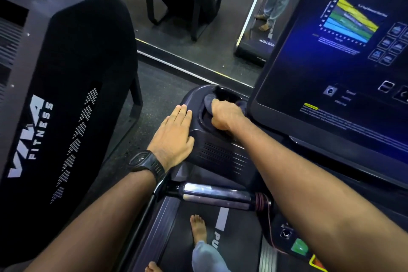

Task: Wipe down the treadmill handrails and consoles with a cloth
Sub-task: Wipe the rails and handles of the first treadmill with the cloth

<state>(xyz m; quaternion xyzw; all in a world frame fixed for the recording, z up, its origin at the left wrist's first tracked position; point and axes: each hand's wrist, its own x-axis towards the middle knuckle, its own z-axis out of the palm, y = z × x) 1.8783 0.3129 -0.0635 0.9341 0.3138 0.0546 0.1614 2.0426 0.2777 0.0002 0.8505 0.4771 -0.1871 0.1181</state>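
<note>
**Cloth in the cup holder**

The right hand (225, 116) is curled round a dark cloth (208, 100) and presses it into the cup holder (202, 118) at the left end of the treadmill console (217, 152). How much cloth lies under the fingers is hard to tell. The left hand (174, 134) lies flat on the console beside it, fingers straight, with a black watch (146, 162) on its wrist. The lit screen (344, 51) stands to the right, and a chrome bar (218, 196) runs below.

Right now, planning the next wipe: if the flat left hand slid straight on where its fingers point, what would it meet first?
Likely nothing: the left hand would slide off the rounded front edge of the dark plastic console wing ahead; beyond it the way looks free, though depth is unclear.
</note>
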